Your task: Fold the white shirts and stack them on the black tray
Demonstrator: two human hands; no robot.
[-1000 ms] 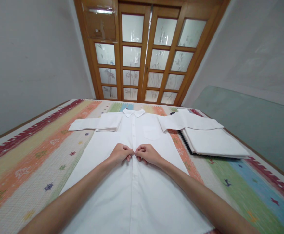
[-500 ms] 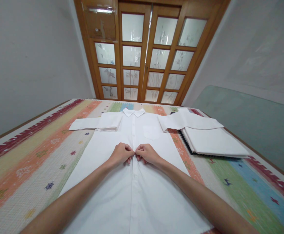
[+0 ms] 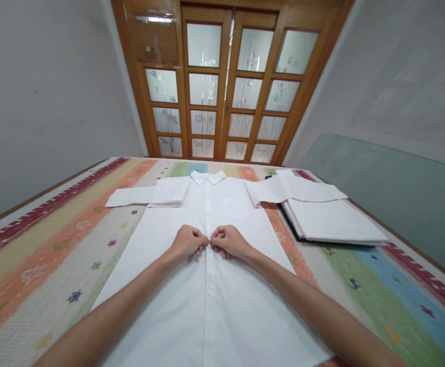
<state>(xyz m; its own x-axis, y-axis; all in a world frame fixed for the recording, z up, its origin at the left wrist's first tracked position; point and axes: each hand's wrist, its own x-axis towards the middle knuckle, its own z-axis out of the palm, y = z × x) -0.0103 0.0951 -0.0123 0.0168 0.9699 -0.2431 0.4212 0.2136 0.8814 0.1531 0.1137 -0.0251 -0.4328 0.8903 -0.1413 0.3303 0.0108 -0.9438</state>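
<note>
A white collared shirt [image 3: 161, 300] lies front side up, its collar at the far end and its button strip running down the middle. Both sleeves are folded and spread out to the sides. At the strip, about mid-chest, my left hand [image 3: 189, 240] pinches the fabric edge between thumb and forefinger. Close beside it, almost touching, my right hand [image 3: 230, 241] pinches the same strip from the other side. Whatever button lies between the fingertips is hidden.
Under the shirt is a striped, patterned tablecloth [image 3: 96, 239]. To the right, folded white cloth [image 3: 333, 221] rests on a dark flat object [image 3: 291, 224], partly beneath the right sleeve. A pale green panel [image 3: 390, 178] leans by the right wall. Wooden glazed doors [image 3: 222, 86] stand beyond.
Both hands keep their pinch at the same place on the button strip, with barely any finger movement. The whole view has shifted slightly.
</note>
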